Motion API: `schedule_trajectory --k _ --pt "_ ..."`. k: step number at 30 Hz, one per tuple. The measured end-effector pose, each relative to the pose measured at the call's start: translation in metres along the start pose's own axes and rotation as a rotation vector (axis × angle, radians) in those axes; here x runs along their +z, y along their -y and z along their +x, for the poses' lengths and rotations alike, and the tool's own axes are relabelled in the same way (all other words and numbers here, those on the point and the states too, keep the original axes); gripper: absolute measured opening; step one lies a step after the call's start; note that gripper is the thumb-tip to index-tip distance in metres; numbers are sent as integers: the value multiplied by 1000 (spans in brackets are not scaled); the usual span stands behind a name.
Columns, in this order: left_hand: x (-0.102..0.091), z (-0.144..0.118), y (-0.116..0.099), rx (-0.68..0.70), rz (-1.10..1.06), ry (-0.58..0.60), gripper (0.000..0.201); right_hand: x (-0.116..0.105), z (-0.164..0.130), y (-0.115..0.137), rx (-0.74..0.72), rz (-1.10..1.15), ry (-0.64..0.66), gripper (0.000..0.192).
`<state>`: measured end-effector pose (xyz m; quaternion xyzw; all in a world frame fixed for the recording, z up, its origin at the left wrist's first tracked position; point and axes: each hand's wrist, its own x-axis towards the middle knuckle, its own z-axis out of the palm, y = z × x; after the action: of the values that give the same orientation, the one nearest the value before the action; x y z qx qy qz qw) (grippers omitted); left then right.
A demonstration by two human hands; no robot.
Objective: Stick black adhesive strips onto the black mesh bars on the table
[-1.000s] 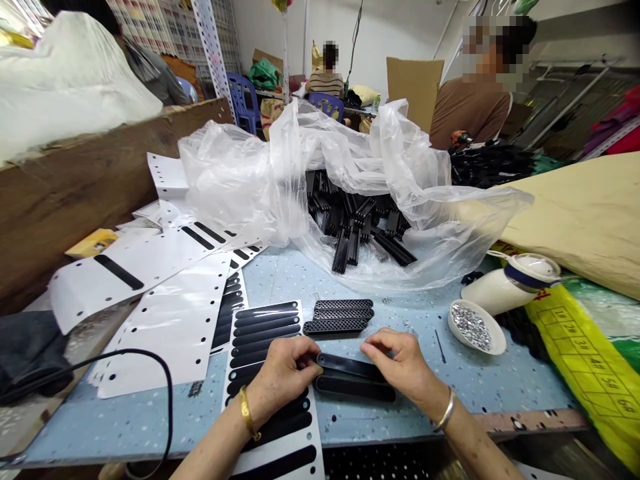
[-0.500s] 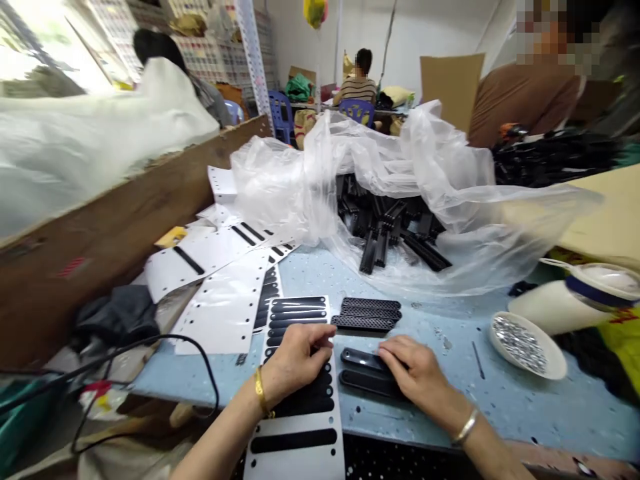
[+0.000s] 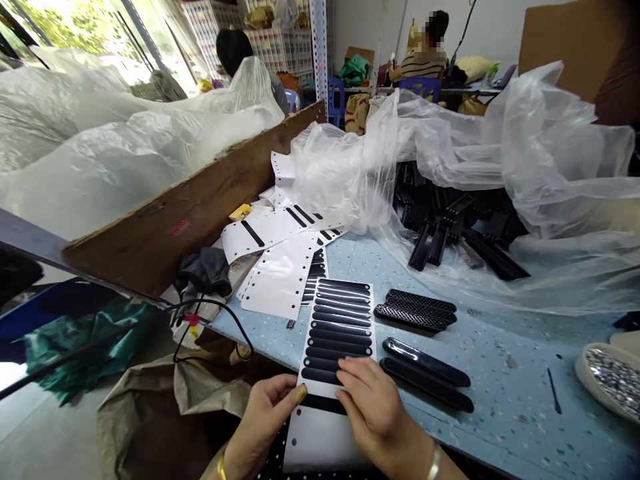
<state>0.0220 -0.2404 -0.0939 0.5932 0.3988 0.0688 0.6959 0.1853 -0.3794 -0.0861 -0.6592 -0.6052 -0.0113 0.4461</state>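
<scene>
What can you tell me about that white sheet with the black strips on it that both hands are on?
The white sheet is a long, glossy backing card with small punched holes along its edges. It carries a stack of narrow black strips with rounded ends, laid crosswise in close rows; its near end is bare white. It lies flat on the speckled blue table, its near end overhanging the edge. The left hand pinches its left edge, and the right hand rests fingertips on the nearest strips.

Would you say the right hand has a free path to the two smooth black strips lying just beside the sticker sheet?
Probably yes. The right hand rests on the sticker sheet, and the two smooth black strips lie on bare table just to its right, with nothing between them.
</scene>
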Motion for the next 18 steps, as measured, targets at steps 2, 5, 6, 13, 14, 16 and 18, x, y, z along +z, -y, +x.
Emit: schedule_trajectory --k 2,5,6,13,14,16,18 --pt "9 1 -1 -71 -300 13 29 17 4 -2 24 -68 6 27" --pt "14 -2 -2 -116 -524 58 24 28 -2 1 41 -83 1 24" --pt "13 -4 -3 -123 -556 82 24 28 -5 3 34 -57 -2 23" --pt "13 -15 -9 -105 -585 137 18 21 -11 13 122 92 -39 25" --pt "14 -15 -10 -91 -584 141 17 22 -9 12 133 82 -45 25" --pt "15 -13 -13 -76 -573 140 18 25 -4 11 135 60 -58 24" --pt "16 -12 -17 -60 -543 130 21 28 -1 11 137 77 -68 22"
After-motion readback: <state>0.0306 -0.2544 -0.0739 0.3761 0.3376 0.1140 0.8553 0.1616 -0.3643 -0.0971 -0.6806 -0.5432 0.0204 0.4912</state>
